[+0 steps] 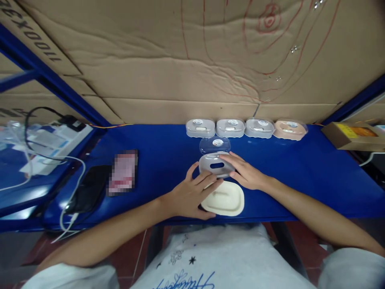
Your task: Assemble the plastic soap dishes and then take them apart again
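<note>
Both hands are at the middle of the table over parts of what look like soap boxes. My left hand [194, 192] is spread palm down. Its outer fingers rest on the lower left edge of a grey oval tray [207, 160] with a slot in its centre, while its thumb and index finger lie around the left end of a cream oval dish [234, 202]. From the right, my right hand [246, 172] grips the grey tray, fingers on top and thumb at its right edge. Just behind lies a clear oval lid [207, 144] with a round sticker.
Along the back stand several lidded boxes, grey ones [200, 130] and a peach one [290, 130]. A phone [122, 172], a black device [88, 188] and a white cable [81, 168] lie left. A cardboard box [350, 138] sits right. Cardboard [150, 80] walls the back.
</note>
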{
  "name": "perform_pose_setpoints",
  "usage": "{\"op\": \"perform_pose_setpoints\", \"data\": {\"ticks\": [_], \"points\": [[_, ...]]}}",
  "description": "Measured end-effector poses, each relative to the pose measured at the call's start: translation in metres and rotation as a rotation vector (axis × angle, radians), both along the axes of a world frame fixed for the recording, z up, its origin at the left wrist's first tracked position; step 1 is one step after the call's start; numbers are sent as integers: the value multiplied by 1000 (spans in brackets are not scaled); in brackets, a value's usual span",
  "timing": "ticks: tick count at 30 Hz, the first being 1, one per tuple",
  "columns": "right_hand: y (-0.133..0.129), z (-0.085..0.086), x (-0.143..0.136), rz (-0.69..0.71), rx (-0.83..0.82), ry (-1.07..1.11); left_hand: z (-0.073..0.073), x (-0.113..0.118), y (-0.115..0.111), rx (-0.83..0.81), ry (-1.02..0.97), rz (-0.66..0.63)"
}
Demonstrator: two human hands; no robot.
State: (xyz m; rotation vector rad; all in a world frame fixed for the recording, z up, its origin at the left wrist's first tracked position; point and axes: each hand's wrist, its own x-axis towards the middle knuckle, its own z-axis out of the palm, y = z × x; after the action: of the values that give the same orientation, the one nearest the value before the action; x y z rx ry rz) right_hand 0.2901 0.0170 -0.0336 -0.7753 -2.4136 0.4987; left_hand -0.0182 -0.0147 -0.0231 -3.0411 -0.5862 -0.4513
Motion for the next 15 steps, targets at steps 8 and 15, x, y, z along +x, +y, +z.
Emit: {"op": "perform_pose_setpoints", "data": {"ticks": [8, 15], "points": [[-1, 0, -1, -14, 4, -46, 0, -1, 13, -16, -141, -63], [-6, -2, 3, -14, 37, 2, 13, -6, 25, -110, -188, -55]]}}
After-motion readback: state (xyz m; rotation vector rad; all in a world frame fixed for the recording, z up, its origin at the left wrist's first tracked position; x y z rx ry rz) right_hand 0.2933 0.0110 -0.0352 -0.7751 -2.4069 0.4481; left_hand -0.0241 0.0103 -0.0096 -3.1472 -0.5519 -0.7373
